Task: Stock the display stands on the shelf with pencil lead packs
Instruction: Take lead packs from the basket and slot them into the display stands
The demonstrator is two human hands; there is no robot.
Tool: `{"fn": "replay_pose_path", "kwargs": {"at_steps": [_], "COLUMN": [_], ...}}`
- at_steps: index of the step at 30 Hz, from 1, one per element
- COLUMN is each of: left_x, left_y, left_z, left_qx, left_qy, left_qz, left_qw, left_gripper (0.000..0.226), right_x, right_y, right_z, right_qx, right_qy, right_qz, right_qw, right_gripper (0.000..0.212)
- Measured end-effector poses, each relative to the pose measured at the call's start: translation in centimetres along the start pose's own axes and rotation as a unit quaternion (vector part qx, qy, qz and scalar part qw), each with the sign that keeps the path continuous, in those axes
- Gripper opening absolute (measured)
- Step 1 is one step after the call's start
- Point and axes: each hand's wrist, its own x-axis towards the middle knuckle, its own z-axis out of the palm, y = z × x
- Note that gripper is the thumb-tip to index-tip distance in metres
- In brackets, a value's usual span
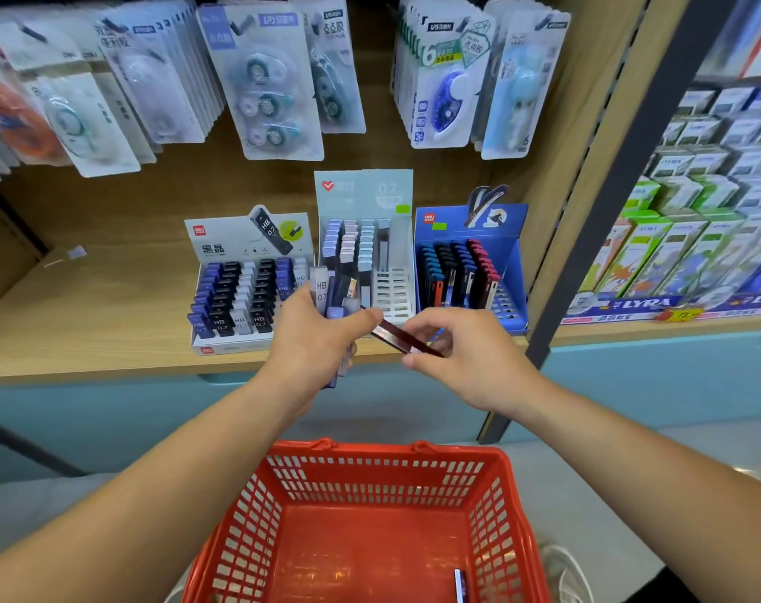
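left grip (313,337) bare | right grip (470,354) bare | both forearms (196,463) uncovered

Bright and even, soft shadows. Shiny glare on hanging packs (265,80) at 12 o'clock. Blurred and bent toward 9 and 3 o'clock.

The one head-worn camera looked forward and down from standing height, squarely facing a wooden shelf (100,315) with three display stands (363,193) near the picture's middle. It was close enough that both forearms ran up from the bottom corners to the left hand (313,337), gripping a bunch of lead packs (335,298), and the right hand (465,350), pinching a dark red pack (407,339). Its wide angle bowed the edges, catching hanging blister packs (265,80) above, a neighbouring bay (696,254) at right, and a red basket (370,450) directly beneath.
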Motion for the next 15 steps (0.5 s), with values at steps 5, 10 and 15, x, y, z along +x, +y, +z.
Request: {"fn": "replay_pose_path", "kwargs": {"at_steps": [5,10,15], "left_x": [-0.5,-0.6,-0.4], "left_y": [0.5,0.7,0.8], "left_z": [0.6,1.5,2.1], "left_qx": [0.007,0.035,0.066], "left_qy": [-0.022,-0.01,-0.02], "left_qz": [0.01,0.038,0.046], "left_qw": [1.0,0.999,0.997], "left_gripper": [0.024,0.027,0.03], "right_x": [-0.4,-1.0,-1.4], "right_y": [0.8,0.9,1.5], "right_z": [-1.3,-1.5,-2.0], "right_qx": [0.039,0.113,0.095], "right_qy": [-0.032,-0.068,-0.075], "right_qz": [0.015,0.048,0.029], "right_qw": [0.999,0.99,0.992], "right_gripper": [0.022,0.029,0.029]}}
